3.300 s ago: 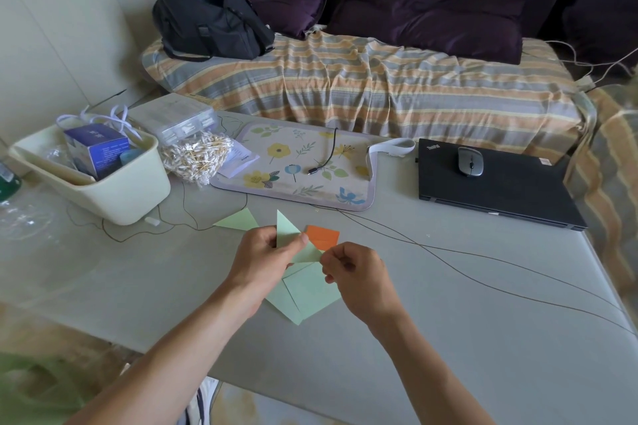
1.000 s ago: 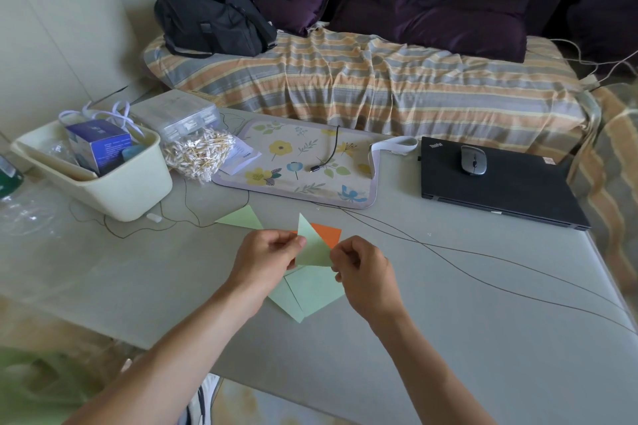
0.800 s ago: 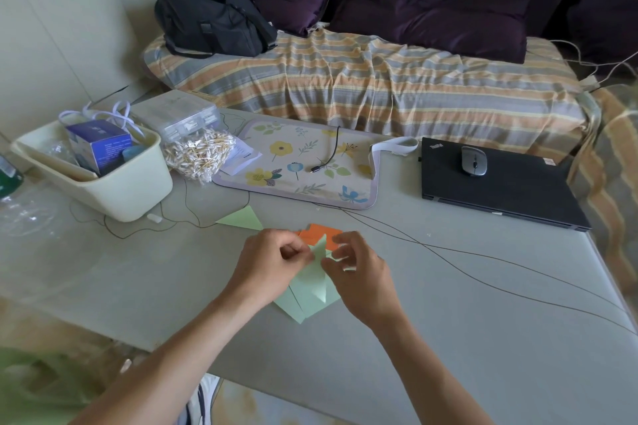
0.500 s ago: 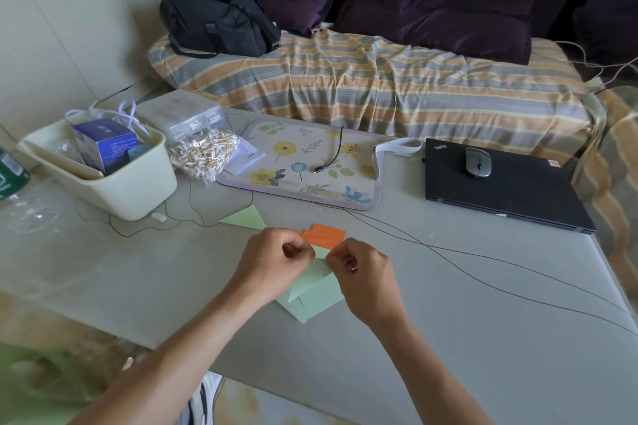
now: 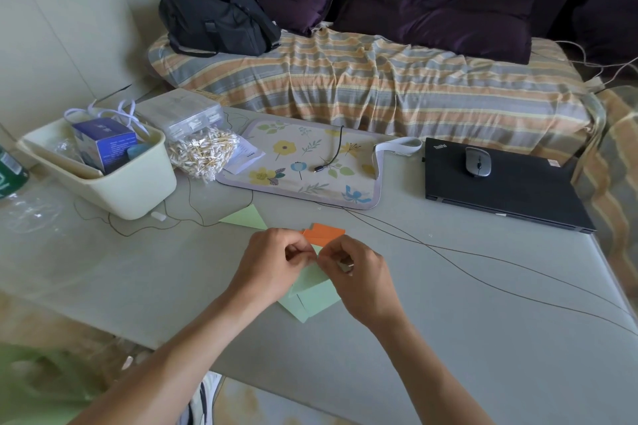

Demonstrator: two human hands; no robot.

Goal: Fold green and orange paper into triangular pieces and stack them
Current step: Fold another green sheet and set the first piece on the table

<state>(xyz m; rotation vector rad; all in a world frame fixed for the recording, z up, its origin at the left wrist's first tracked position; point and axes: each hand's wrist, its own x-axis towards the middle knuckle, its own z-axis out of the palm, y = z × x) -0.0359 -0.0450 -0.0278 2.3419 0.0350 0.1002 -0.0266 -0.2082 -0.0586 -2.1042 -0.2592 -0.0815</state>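
From where I watch, both hands sit low over the grey table (image 5: 448,338), close together, working one green paper piece (image 5: 312,278) that lies on top of a flat green sheet (image 5: 310,302); the left hand (image 5: 272,262) has its fingers curled and seems to pinch the piece's upper edge, and the right hand (image 5: 355,272) is curled in the same way, its fingertips meeting the left's at that edge, so I judge both are gripping the paper and pressing a crease. Just beyond the knuckles lies a small stack of folded orange paper (image 5: 324,234), which I take as finished pieces, and further left a green triangle (image 5: 245,217) lies alone on the table, apart from the stack. So my reading is: some orange folding done, one green triangle done but not stacked, one green piece mid-fold, and the sheet beneath not yet folded; gathering everything into one stack is left to do
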